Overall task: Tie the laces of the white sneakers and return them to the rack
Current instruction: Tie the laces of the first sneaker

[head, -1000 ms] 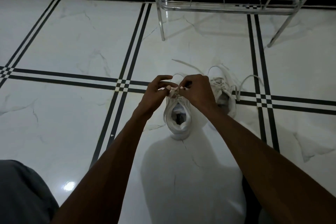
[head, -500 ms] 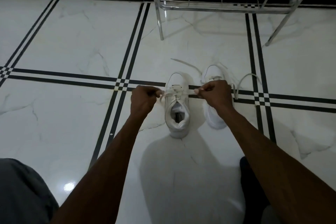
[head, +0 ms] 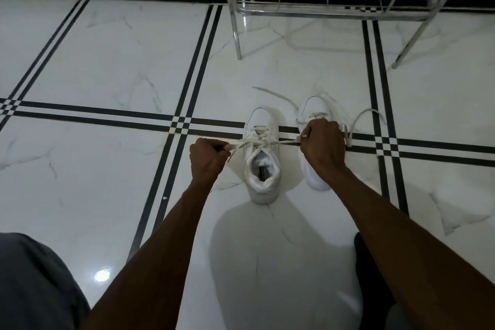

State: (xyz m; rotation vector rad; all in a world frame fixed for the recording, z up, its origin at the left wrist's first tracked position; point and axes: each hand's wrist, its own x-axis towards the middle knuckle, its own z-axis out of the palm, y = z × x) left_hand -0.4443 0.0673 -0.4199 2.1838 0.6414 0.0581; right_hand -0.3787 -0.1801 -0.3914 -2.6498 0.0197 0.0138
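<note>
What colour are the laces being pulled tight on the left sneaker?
White, matching the left sneaker; the laces show clearest in the head view.

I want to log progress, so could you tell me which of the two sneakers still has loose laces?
The sneaker on the right, partly behind the right hand; its laces trail over the floor. The left sneaker's are pulled taut between both hands.

Open marble floor (head: pixel 107 61) across the left and lower middle of the frame. At centre, blocked by two sneakers (head: pixel 262 158), taut laces (head: pixel 286 142) and loose lace loops (head: pixel 364 118) right of centre. Upper right closed off by rack (head: pixel 321 12) legs.
</note>
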